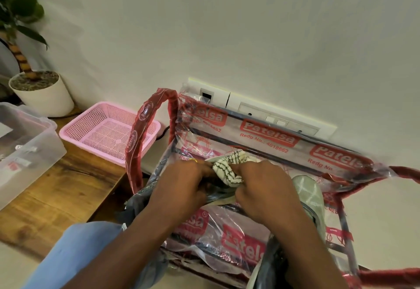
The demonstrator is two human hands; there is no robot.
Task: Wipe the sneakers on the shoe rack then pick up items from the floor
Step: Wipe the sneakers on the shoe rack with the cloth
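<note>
- Left hand (181, 182) curls on a dark sneaker (216, 192), mostly hidden; right hand (263, 182) bunches a striped cloth (229, 166) against it; hands close together over the shoe rack (268, 138)
- Risk: loose printed wrap on the rack may snag the cloth and drag the frame
- Risk: pale green sneaker (306, 191) touches the right forearm; a wide stroke could knock it off
- Clear lidded box (27, 152) on the wooden table (56, 186): small items, too blurred to name
- Pink mesh basket (75, 134): no contents discernible
- White pot (45, 98): plant, gravel top
</note>
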